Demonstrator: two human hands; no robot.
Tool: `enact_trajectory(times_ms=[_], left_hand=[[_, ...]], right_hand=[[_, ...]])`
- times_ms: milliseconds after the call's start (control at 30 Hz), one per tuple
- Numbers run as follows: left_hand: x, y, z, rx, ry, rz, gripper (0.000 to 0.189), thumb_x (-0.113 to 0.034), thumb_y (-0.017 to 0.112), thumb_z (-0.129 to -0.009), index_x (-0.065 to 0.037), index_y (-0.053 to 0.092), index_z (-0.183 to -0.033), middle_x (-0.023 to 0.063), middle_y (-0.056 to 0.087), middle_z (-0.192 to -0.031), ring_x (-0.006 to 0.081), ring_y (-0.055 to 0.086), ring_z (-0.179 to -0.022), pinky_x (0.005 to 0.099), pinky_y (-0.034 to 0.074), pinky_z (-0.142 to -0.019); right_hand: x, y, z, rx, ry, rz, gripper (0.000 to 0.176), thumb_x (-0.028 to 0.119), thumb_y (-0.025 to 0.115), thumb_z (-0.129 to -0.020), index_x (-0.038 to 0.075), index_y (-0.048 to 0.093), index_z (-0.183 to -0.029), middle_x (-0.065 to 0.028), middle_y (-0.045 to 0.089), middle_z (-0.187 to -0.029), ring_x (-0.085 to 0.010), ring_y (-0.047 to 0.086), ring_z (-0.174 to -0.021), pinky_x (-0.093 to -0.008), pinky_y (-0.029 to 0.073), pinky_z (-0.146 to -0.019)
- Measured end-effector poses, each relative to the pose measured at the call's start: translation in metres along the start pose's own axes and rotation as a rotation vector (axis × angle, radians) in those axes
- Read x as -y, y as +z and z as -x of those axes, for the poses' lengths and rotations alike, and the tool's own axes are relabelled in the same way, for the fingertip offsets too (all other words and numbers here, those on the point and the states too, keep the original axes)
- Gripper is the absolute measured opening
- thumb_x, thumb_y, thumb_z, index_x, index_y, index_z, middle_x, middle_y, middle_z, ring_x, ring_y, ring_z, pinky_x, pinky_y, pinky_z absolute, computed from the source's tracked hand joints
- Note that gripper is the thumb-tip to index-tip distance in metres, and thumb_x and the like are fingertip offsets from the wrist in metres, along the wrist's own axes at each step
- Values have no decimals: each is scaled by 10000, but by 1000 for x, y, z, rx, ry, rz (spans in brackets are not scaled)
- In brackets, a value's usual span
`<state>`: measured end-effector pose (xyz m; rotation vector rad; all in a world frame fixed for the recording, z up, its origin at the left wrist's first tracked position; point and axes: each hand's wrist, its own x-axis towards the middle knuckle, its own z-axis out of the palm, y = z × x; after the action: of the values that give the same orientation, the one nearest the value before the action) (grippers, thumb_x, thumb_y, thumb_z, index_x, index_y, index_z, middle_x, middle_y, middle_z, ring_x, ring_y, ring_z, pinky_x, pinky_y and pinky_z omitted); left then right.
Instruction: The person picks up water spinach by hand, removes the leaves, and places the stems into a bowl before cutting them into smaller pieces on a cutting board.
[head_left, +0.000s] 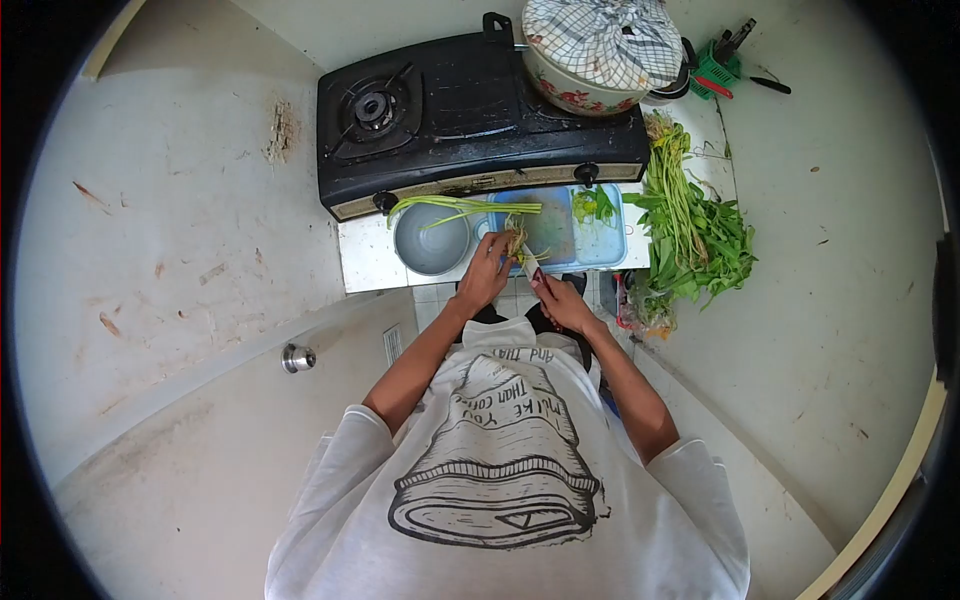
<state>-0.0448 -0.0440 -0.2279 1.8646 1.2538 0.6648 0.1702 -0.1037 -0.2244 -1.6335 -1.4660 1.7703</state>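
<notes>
My left hand (485, 270) is closed on a small bunch of pale roots (516, 236) over the left part of a blue tray (617, 240). In my right hand (562, 303) is a knife (531, 264) with a dark red handle, its blade beside the roots and my left fingertips. Long green stems (455, 207) lie across the rim of a grey bowl (432, 240) and the tray's left part. Some cut green leaves (594, 205) rest in the tray's upper right part.
A black two-burner stove (465, 105) stands behind the tray, with a cloth-covered pot (590, 90) on its right side. Leafy greens (695, 225) are heaped at the right. A green basket (716, 72) with utensils is at the back right; a door knob (298, 358) is at the left.
</notes>
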Motion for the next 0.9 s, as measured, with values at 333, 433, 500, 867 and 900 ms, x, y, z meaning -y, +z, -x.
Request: enact_trajectory(times_ms=[333, 433, 500, 867, 900], left_hand=[[23, -11, 39, 79, 135, 24, 326, 0, 678, -930, 21, 555, -1230, 191, 562, -1213, 354, 659, -1090, 436, 536, -956], [15, -4, 47, 117, 147, 108, 317, -6, 670, -941, 25, 562, -1238, 189, 564, -1239, 351, 660, -1102, 433, 537, -963], [10, -1, 51, 165, 142, 147, 313, -18, 661, -952, 29, 565, -1246, 201, 555, -1262, 376, 641, -1125, 437, 526, -979], [-22, 66, 64, 180, 151, 102, 242, 7, 665, -946, 25, 612, -1181, 184, 614, -1209, 382, 648, -1077, 435, 534, -922], [-27, 76, 66, 179, 172, 88, 236, 9, 673, -942, 26, 620, -1171, 177, 624, -1203, 364, 666, -1052, 422, 551, -901]], right_hand=[[2, 78, 39, -151, 144, -241, 384, 402, 504, -1108, 65, 519, -926, -7, 530, -574, -93, 490, -450, -276, 402, -445], [-2, 86, 56, -200, 183, -287, 390, 403, 507, -1104, 55, 535, -931, -9, 534, -575, -99, 505, -454, -284, 415, -451], [-8, 89, 65, -213, 182, -308, 406, 410, 507, -1098, 37, 566, -948, -18, 545, -577, -115, 533, -461, -307, 449, -468], [-70, 84, 110, -285, 142, -424, 404, 412, 506, -1103, 55, 529, -915, -6, 539, -584, -97, 504, -451, -282, 414, -446], [-78, 82, 117, -299, 144, -441, 402, 407, 510, -1102, 53, 532, -914, -9, 545, -589, -99, 511, -452, -290, 422, -449]])
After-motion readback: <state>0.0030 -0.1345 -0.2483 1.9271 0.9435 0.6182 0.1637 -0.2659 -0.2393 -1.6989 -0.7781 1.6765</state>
